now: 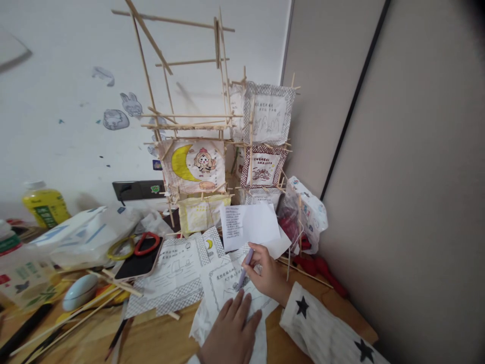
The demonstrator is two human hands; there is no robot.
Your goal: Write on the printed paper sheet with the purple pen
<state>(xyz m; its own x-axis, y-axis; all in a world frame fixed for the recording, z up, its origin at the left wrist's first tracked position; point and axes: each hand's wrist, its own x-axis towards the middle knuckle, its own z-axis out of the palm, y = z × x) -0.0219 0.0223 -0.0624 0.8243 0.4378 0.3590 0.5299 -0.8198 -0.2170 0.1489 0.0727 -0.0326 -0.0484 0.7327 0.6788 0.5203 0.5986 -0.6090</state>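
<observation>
My right hand [267, 273] grips a light purple marker [248, 257], its tip down on a thin white sheet of paper [215, 298]. The sheet carries a wavy drawn border, handwritten characters and a small drawing near the tip. Flat on the lower part of that sheet lies my left hand [233, 328], fingers spread just below the marker. To the left, a drawing of sailing boats [176, 268] with a patterned border lies partly under a phone [140, 259]. A page of handwritten lines [250, 225] leans behind my right hand.
Behind the papers stands a frame of wooden sticks [189, 121] with decorated paper panels. Red-and-yellow scissors [147, 243] rest on the phone. Sticks [76, 318], a pale blue egg-shaped object [80, 292] and bottles [45, 205] crowd the left. A plastic bag [308, 212] sits at right.
</observation>
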